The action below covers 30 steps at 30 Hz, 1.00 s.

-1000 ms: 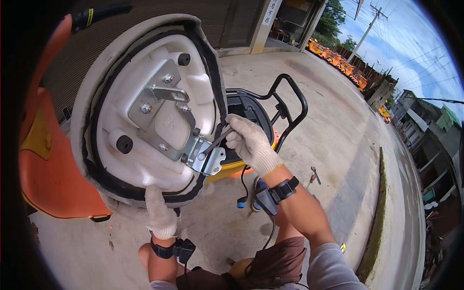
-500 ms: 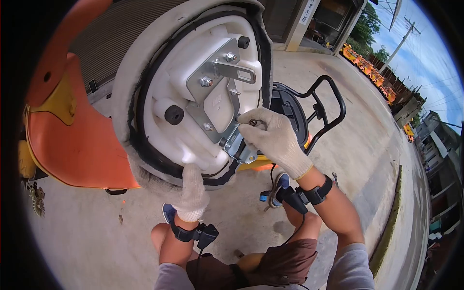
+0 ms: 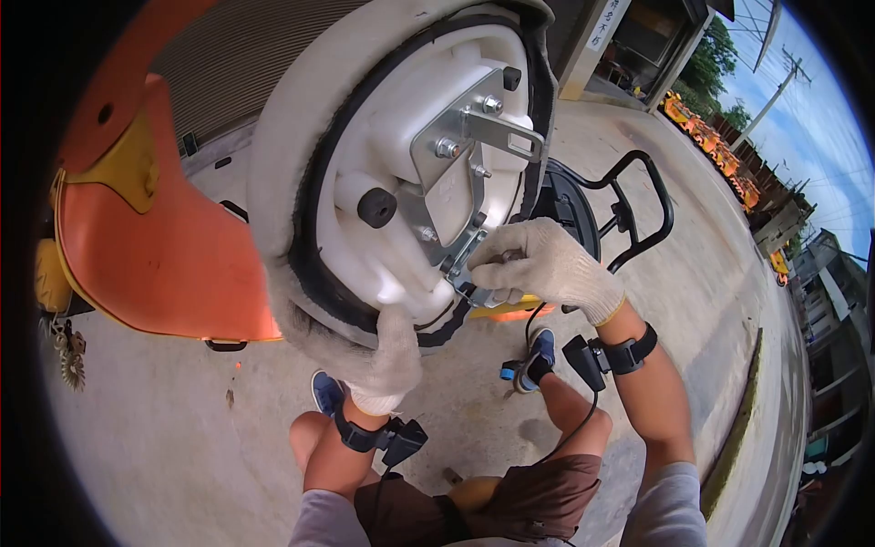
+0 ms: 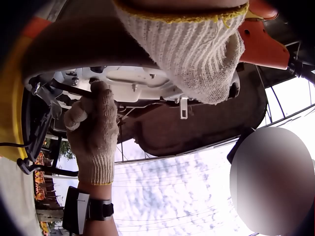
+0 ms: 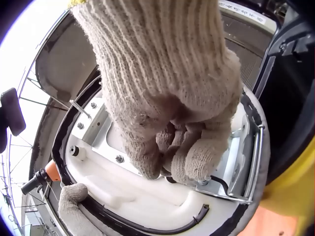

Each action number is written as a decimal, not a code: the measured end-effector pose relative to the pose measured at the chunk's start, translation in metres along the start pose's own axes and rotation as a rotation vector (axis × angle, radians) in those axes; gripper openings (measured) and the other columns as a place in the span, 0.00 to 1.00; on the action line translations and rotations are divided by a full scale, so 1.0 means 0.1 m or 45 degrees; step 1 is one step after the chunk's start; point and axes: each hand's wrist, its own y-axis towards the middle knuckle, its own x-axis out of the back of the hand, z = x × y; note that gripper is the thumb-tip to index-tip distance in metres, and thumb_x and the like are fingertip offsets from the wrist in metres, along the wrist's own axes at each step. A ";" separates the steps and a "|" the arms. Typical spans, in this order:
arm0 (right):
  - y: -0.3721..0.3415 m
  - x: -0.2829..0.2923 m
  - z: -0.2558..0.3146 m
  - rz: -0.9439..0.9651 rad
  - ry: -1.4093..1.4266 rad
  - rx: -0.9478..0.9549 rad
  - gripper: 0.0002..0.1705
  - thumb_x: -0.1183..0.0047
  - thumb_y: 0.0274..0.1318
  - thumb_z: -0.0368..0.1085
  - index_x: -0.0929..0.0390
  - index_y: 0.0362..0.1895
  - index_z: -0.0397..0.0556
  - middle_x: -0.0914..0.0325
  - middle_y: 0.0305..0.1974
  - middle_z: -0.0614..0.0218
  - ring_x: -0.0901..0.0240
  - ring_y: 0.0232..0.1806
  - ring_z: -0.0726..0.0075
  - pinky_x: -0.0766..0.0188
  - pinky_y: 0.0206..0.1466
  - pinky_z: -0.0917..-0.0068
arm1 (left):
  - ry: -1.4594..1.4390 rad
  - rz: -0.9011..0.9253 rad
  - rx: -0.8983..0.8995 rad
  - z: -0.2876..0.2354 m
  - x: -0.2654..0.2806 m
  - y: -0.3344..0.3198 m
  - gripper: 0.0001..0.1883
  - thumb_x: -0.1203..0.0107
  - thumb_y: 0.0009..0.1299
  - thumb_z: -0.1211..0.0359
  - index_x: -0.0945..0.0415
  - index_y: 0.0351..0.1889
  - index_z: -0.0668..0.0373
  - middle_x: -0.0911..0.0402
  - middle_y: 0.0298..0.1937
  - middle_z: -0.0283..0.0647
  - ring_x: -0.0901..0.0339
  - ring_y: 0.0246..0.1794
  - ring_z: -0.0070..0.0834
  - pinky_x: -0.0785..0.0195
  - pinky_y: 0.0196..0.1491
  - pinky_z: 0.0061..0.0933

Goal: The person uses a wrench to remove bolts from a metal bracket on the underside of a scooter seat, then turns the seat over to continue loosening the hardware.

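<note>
A scooter seat (image 3: 293, 173) is tipped up with its underside facing me: a white plastic base inside a grey cover. Bolted on the base are a metal plate with a latch loop (image 3: 499, 133) and a hinge bracket (image 5: 252, 162) at the lower edge. My gloved left hand (image 3: 387, 360) grips the lower rim, thumb on the near side and fingers hidden behind. My gloved right hand (image 3: 551, 264) is at the hinge, fingers curled around a dark wrench (image 4: 74, 90). The glove covers most of the wrench in the head view; its shaft shows in the left wrist view.
The scooter's orange front panel (image 3: 173, 264) stands on the left. Behind the seat are the dark storage bay (image 3: 570, 205) and black rear rack (image 3: 658, 187). A cable with a blue connector (image 3: 509, 371) hangs near my foot. Concrete ground surrounds the scooter.
The head view has shifted, moving the seat right and upward in it. The right hand has turned, and the wrench shaft that showed across the hinge is now mostly hidden. The left hand still holds the rim.
</note>
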 end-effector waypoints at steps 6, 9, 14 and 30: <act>-0.08 -0.01 0.19 -0.247 -0.105 -0.087 0.18 0.39 0.65 0.41 0.15 0.46 0.37 0.17 0.29 0.69 0.20 0.28 0.81 0.23 0.33 0.79 | 0.008 0.023 0.028 -0.01 -0.02 0.01 0.54 0.38 0.53 0.65 0.51 0.79 0.69 0.40 0.74 0.52 0.37 0.74 0.43 0.45 0.76 0.44; -0.12 -0.05 0.20 -0.327 -0.178 -0.047 0.18 0.41 0.66 0.42 0.15 0.46 0.38 0.18 0.28 0.69 0.20 0.28 0.81 0.24 0.33 0.78 | 0.009 0.039 0.043 -0.02 -0.03 0.02 0.54 0.39 0.53 0.65 0.51 0.79 0.70 0.39 0.73 0.53 0.37 0.73 0.43 0.44 0.75 0.44; -0.17 -0.16 0.27 -0.339 -0.348 0.116 0.16 0.43 0.62 0.42 0.13 0.44 0.43 0.16 0.26 0.57 0.17 0.27 0.69 0.21 0.37 0.71 | 0.013 0.068 0.068 -0.03 -0.03 0.01 0.54 0.39 0.52 0.64 0.50 0.78 0.71 0.37 0.72 0.53 0.35 0.73 0.43 0.43 0.75 0.43; -0.14 -0.18 0.26 -0.465 -0.493 0.103 0.15 0.46 0.61 0.41 0.13 0.39 0.43 0.17 0.27 0.50 0.15 0.28 0.55 0.21 0.36 0.64 | 0.057 0.012 -0.082 -0.04 -0.06 0.07 0.52 0.40 0.52 0.66 0.48 0.78 0.71 0.36 0.73 0.52 0.35 0.73 0.43 0.45 0.76 0.43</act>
